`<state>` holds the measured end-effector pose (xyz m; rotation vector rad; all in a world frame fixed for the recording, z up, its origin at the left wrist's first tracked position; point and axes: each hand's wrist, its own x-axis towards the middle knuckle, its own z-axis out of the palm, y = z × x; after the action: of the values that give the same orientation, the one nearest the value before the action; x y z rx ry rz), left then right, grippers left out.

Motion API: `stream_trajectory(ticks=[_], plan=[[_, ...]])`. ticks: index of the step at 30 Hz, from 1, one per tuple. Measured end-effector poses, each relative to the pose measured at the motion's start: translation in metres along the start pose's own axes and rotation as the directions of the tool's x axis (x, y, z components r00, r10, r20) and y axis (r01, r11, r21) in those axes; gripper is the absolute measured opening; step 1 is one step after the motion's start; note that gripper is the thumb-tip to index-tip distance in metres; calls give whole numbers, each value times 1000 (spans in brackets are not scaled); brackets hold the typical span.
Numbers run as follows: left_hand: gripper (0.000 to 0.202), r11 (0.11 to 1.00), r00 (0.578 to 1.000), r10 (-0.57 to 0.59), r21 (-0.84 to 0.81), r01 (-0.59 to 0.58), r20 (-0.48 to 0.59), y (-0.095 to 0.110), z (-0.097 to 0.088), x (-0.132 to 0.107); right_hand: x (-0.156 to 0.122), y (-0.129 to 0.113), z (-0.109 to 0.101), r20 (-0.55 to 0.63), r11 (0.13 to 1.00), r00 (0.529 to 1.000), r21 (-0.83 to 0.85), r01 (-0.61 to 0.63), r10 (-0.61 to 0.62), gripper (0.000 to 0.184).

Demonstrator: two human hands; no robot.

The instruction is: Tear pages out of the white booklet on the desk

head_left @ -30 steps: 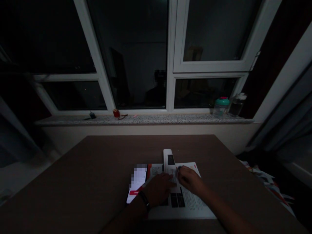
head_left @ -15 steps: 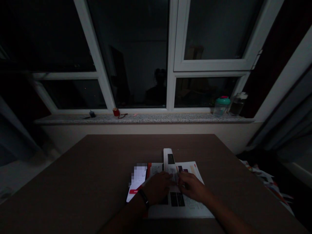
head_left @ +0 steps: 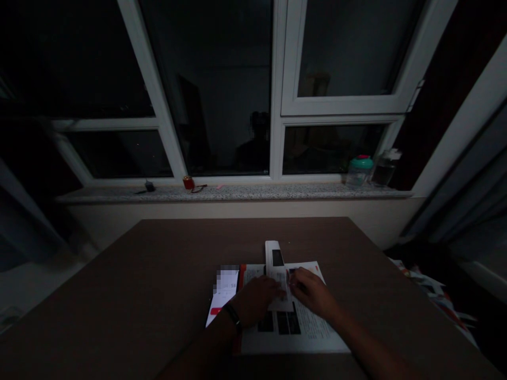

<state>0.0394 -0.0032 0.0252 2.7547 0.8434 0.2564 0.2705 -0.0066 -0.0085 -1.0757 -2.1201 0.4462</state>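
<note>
A booklet lies on the bench, a phone just beside it on the left. A strip lies over the booklet, its far end reaching past the back edge. The left hand is on the strip, the right hand at its right side, over the booklet. Behind the bench, the sill bears a jar toward the left and two bottles toward the right. What seems to be paper lies low, right of the bench.

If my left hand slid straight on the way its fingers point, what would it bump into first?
Most likely your right hand: the left hand lies over the printed paper strip, its fingers aimed that way. Any gap between the two hands is hard to judge.
</note>
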Motion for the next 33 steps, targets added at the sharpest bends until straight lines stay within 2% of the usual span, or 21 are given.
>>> stream_trajectory(ticks=[3,8,12,16,19,29,33], plan=[[38,999,1000,-3,33,3,4,5,-3,0,-2,-1,-3,1,1000,1000,8,-19,19,10],[26,1000,1000,7,6,-7,18,5,-8,0,-5,-3,-7,100,999,994,27,-38,35,11],[22,1000,999,12,-20,-11,31,3,-6,0,-7,-11,-8,206,999,978,38,15,-23,22],[21,1000,999,13,-10,-13,33,6,-8,0,-8,-18,-6,275,998,959,12,59,-60,22],[19,1000,999,8,-1,-8,39,9,-11,1,-7,-17,-2,271,999,962,-31,38,-28,22],[22,1000,998,-19,-7,19,57,10,-13,2,11,-5,2,156,989,980,-95,-109,123,14],[22,1000,999,-11,-12,12,34,10,-12,1,10,-4,2,171,992,979,-85,-96,110,13]])
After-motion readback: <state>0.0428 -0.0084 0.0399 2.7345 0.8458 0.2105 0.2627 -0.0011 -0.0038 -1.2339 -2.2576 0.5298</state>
